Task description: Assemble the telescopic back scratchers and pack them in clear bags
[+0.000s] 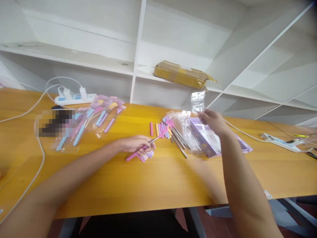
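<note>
My left hand (137, 144) is closed around a back scratcher (132, 156) with a pink handle, a metal rod and a pink head. Small pink cards (143, 158) lie on the table beneath it. My right hand (211, 120) is raised and pinches a clear plastic bag (198, 101). Between the hands lie several loose coloured handles (151, 129) and several metal rods (180, 142) with pink and blue heads (169, 121). Clear bags (188, 132) lie beside a purple-edged package (204, 140). At the left are several bagged back scratchers (79, 135).
White power strips sit on the table at the back left (75, 99) and far right (281, 142), with white cables trailing. A taped brown parcel (180, 74) rests on the white shelf (99, 65) behind the table (119, 191).
</note>
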`<action>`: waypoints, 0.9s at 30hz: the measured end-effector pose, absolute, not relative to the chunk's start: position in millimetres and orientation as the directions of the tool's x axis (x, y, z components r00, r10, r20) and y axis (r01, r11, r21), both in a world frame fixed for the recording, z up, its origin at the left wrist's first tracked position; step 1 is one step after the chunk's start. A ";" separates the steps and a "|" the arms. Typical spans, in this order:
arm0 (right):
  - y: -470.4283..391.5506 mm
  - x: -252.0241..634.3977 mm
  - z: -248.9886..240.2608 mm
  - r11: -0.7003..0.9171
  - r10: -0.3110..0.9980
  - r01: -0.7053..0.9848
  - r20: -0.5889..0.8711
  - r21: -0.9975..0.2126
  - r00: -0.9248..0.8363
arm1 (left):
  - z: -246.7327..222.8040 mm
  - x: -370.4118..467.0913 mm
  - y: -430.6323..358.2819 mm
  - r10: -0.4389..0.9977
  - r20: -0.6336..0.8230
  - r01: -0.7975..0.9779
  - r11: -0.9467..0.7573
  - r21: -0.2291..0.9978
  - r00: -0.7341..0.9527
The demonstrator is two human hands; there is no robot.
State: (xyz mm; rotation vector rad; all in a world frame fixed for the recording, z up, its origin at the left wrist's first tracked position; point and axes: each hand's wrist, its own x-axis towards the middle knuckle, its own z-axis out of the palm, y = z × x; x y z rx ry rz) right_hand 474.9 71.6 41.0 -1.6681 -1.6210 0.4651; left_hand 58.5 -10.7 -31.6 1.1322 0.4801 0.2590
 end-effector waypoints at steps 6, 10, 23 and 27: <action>93.6 456.4 -10.9 -0.060 0.948 0.917 0.264 -0.395 0.176 | -32.7 56.7 -9.5 0.534 -0.216 0.073 0.277 0.958 0.817; 65.4 426.7 -6.1 0.075 0.871 0.974 0.489 -0.214 0.040 | -28.1 59.2 -7.3 0.655 -0.166 0.127 0.107 0.986 0.737; -36.4 264.5 -62.4 0.129 0.889 0.041 0.097 -0.991 -0.447 | -6.6 81.5 -49.7 0.790 0.019 0.764 -0.599 0.241 0.613; -42.3 261.1 -64.8 0.104 0.915 0.011 0.091 -0.995 -0.393 | -17.1 78.9 -39.2 0.806 0.047 0.802 -0.591 0.085 0.590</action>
